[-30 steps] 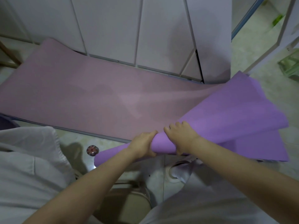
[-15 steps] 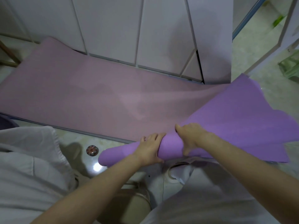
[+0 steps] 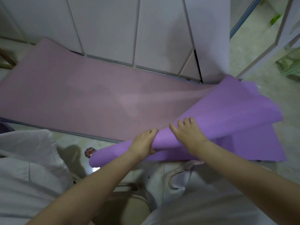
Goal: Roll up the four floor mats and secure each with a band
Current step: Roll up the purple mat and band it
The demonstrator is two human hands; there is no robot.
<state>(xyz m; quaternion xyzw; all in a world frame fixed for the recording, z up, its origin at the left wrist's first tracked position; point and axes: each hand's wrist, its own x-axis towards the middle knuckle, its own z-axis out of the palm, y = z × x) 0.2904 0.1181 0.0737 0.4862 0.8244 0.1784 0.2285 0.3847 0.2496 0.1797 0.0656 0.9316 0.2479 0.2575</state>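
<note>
Right hand (image 3: 188,135) edged forward, left hand (image 3: 143,143) gripping mat (image 3: 227,114)

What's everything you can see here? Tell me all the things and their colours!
purple mat: one, purple, at the right, partly rolled
pink mat: one, pink, flat on the floor along the cupboards
cupboard doors: several, white, behind the pink mat
floor drain: one, round, on the tiles by the roll's left end
stool: one, green, far right edge
floor: pale tiles, under everything
left hand: one, grips the rolled part of the purple mat
right hand: one, rests flat on the roll, beside the left hand
</note>
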